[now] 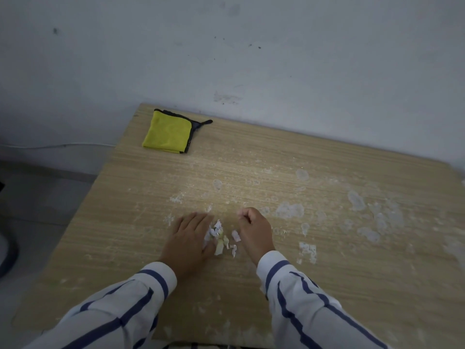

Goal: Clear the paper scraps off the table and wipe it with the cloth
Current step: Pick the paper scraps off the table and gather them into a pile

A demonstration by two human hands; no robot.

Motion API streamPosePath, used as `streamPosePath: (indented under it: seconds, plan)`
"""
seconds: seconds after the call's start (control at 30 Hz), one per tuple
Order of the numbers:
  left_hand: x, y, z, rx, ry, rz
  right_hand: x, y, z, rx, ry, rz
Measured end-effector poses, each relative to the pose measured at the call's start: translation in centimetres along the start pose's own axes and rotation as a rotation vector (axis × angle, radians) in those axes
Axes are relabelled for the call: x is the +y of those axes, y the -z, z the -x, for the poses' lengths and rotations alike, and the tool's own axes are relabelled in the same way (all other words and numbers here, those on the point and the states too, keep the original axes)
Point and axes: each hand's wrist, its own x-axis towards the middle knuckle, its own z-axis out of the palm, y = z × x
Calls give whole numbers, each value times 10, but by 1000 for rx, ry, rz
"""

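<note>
Your left hand (192, 235) lies flat on the wooden table (327, 157), fingers straight, its thumb-side edge against the paper scraps (221, 238), seemingly as a wall to herd them into one heap. Your right hand (254, 227), just beside the pile, is curled into a loose fist. A pale speck shows at its fingertips, but whether it pinches a scrap cannot be told. The folded yellow cloth (167, 132) lies at the far left corner, well apart, likely kept for the wiping. Some scraps slip under your left palm, pale stains (289, 210) are hard to tell from paper, and the table's right edge is cut off.
</note>
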Motion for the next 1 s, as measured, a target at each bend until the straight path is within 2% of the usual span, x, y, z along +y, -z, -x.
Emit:
streamPosePath:
  seconds: [0.2,0.4,0.63,1.0]
  plan:
    - [40,-2,-15,10,-40,-86,33,16,0,17,134,393]
    - [108,-21,-28,-73,-202,-121,76,62,9,87,11,592]
    - [169,-66,-40,-238,-172,-168,124,121,15,68,-38,628]
    - [236,-99,-69,-212,-15,-140,175,185,3,142,97,569]
